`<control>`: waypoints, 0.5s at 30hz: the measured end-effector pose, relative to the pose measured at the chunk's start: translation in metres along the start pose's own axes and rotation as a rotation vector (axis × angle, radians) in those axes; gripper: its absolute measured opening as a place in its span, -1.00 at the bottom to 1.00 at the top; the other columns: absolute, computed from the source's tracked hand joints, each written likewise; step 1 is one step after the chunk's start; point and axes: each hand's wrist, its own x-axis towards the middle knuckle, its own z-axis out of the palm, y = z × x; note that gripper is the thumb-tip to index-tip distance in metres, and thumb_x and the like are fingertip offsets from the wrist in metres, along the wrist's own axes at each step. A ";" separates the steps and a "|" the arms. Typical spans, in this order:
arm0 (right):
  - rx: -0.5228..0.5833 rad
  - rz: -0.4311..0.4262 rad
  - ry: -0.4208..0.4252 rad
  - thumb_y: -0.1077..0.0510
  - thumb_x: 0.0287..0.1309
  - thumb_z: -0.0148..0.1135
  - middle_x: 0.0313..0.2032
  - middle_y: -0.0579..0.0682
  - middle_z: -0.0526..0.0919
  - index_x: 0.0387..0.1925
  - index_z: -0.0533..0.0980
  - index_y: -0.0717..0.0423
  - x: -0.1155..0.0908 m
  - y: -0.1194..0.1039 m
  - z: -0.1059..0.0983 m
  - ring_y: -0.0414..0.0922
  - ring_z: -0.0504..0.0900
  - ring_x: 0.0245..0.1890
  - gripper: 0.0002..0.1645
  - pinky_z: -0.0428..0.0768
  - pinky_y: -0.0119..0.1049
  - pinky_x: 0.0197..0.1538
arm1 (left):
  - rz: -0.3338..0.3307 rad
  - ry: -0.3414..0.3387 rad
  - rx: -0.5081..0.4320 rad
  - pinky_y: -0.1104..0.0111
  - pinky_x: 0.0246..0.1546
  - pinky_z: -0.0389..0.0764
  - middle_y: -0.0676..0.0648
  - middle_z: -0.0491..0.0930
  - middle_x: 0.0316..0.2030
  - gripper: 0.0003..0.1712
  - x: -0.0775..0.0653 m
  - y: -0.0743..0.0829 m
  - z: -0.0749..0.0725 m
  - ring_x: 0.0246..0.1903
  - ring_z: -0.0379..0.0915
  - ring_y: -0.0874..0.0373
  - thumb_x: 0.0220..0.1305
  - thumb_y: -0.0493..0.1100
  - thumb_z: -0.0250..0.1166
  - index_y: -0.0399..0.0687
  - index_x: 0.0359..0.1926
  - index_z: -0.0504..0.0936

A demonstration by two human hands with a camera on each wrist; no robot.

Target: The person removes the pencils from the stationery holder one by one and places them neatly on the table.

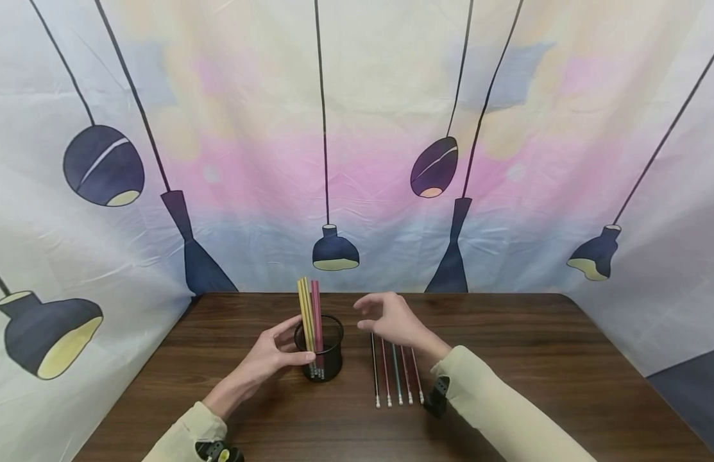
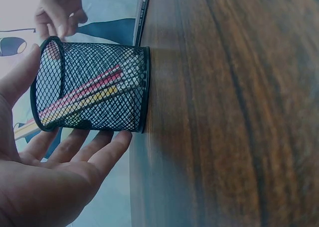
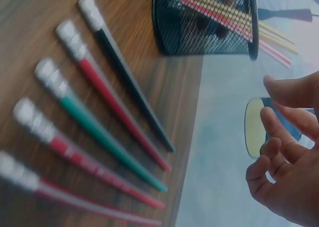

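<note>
A black mesh pencil cup point(image 1: 332, 362) stands upright on the table. Yellow pencils point(image 1: 305, 314) and pink-red pencils point(image 1: 316, 308) lean in it toward its left side, eraser ends down. My left hand point(image 1: 267, 354) holds the cup from the left, thumb by the rim and fingers along the side, as the left wrist view shows. Right of the cup, several pencils lie side by side, among them a black pencil point(image 3: 129, 77) and a green pencil point(image 3: 109, 140), white erasers toward me. My right hand point(image 1: 396, 319) hovers over their far ends, fingers loosely bent with nothing between them.
The dark wood-grain table point(image 1: 524, 346) reaches back to a hanging cloth point(image 1: 264, 212) printed with lamps. A black wrist camera point(image 1: 436, 396) on the right sleeve sits close beside the pencil row. Another wrist camera point(image 1: 218, 452) is on the left sleeve.
</note>
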 end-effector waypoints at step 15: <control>0.077 -0.080 -0.026 0.32 0.24 0.48 0.13 0.12 0.72 0.17 0.66 0.18 0.020 -0.014 0.029 0.12 0.63 0.20 -0.55 0.54 0.17 0.24 | 0.000 -0.009 -0.017 0.01 0.25 0.53 -0.39 0.35 0.46 0.05 0.001 -0.001 -0.001 0.40 0.34 -0.33 0.28 -0.23 0.52 -0.24 0.64 0.13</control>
